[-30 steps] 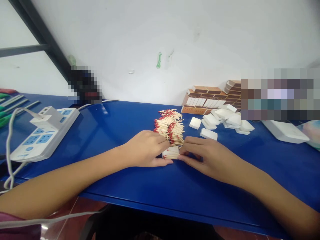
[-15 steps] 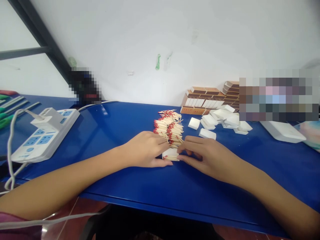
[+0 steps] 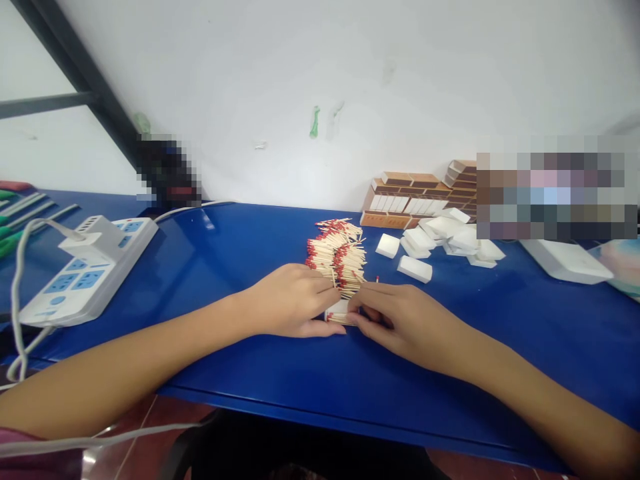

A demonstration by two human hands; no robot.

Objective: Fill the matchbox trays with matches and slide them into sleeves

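On the table (image 3: 235, 373), left hand (image 3: 293, 300) and right hand (image 3: 400, 319) clasp a match tray (image 3: 340, 311).

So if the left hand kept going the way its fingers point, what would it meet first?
The small white box of matches between both hands, then probably the right hand.

On table (image 3: 240, 240): tray (image 3: 340, 311) sits between left hand (image 3: 295, 300) and right hand (image 3: 400, 317), touching both, just before match pile (image 3: 337, 257). Loose trays (image 3: 445, 240) lie right of match pile, with stacked boxes (image 3: 405, 200) behind them against wall (image 3: 320, 80). Power strip (image 3: 85, 267) lies well apart at far left.
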